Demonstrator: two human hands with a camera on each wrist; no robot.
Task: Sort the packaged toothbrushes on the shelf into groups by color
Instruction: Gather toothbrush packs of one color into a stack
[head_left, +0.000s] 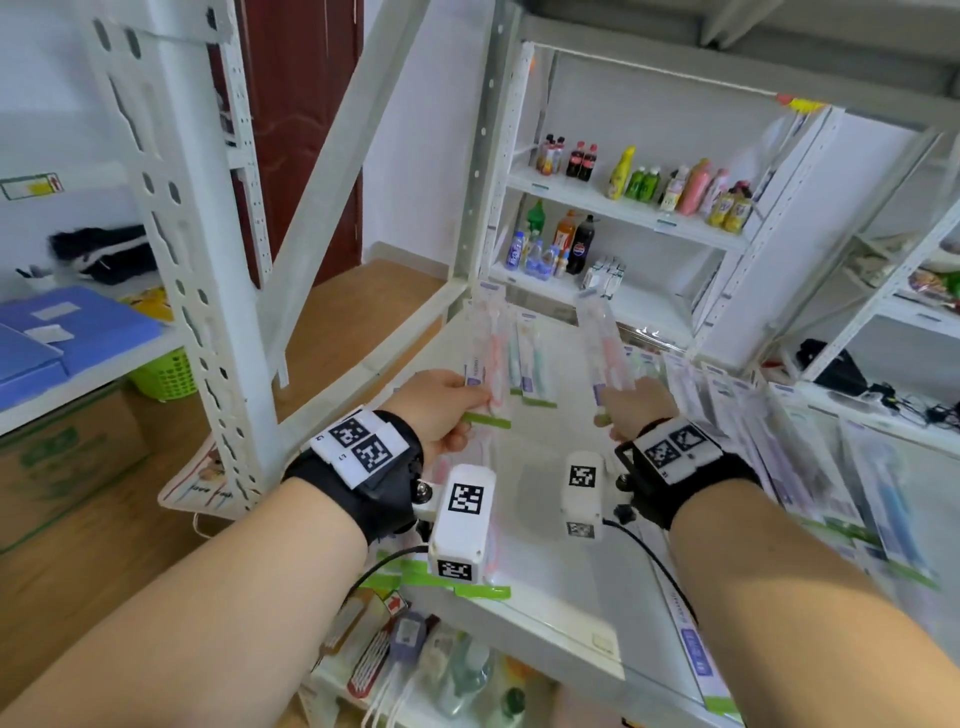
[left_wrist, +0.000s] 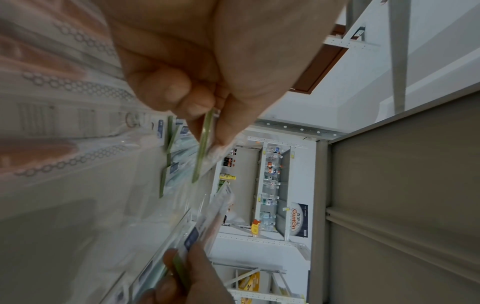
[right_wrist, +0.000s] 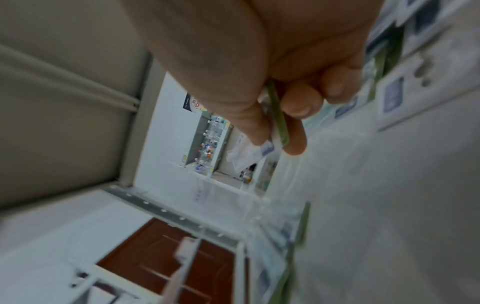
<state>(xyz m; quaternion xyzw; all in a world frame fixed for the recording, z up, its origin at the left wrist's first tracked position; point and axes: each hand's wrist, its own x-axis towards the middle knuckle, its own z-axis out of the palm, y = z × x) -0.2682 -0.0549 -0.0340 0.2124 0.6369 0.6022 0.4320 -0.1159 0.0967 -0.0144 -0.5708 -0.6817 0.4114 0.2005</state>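
My left hand (head_left: 441, 410) pinches the green-edged bottom of a pink toothbrush pack (head_left: 488, 353) over the white shelf (head_left: 545, 571); the left wrist view shows thumb and finger on that green edge (left_wrist: 205, 142). My right hand (head_left: 628, 405) pinches a second pink toothbrush pack (head_left: 602, 338), lifted and tilted; its green edge (right_wrist: 279, 121) sits between thumb and fingers. Two green toothbrush packs (head_left: 530, 358) lie on the shelf between my hands. Several packs, blue ones among them (head_left: 883, 499), are spread on the right of the shelf.
White shelf posts (head_left: 218, 312) stand at the left, a brown door (head_left: 306, 130) behind. The far shelving holds several bottles (head_left: 675, 187). A lower shelf (head_left: 415, 665) carries more goods. A green basket (head_left: 166, 374) and cartons sit at left.
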